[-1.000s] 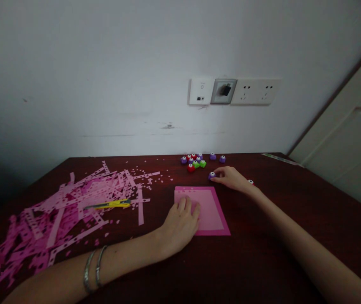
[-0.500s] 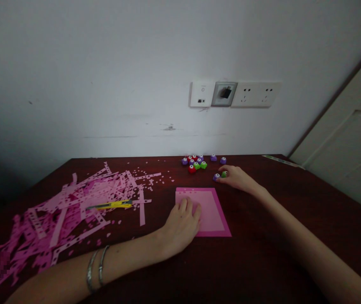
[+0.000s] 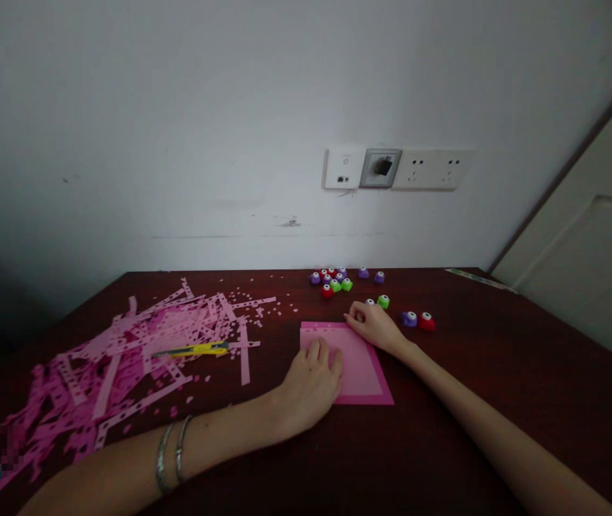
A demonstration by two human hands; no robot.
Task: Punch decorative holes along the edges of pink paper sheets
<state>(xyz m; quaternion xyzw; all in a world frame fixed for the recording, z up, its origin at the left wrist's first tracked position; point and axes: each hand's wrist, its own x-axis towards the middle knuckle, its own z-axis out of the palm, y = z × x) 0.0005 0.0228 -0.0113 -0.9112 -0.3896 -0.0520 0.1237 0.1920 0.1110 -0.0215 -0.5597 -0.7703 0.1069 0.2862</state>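
Observation:
My left hand (image 3: 311, 383) lies on a light pink sheet of paper (image 3: 357, 369), fingers spread and pressing near its left side. A larger, darker pink sheet (image 3: 384, 396) lies under it and shows along the right and bottom edges. Small punched shapes run along the top of the paper. My right hand (image 3: 375, 326) is over the sheets' upper right corner, fingers curled together; what they pinch, if anything, is hidden. Just beyond that hand stand a green craft punch (image 3: 383, 302) and one partly hidden purple punch (image 3: 370, 302).
To the right are a purple punch (image 3: 409, 319) and a red punch (image 3: 427, 322). Several more punches (image 3: 327, 290) cluster near the wall. Pink paper strips (image 3: 139, 344) pile at left, with a yellow utility knife (image 3: 198, 349) on them. Wall sockets (image 3: 429, 170) sit above the table.
My right hand has moved left and nearer, from the punches to the paper's upper right corner. Purple and red punches now show at right. My left hand stays on the paper.

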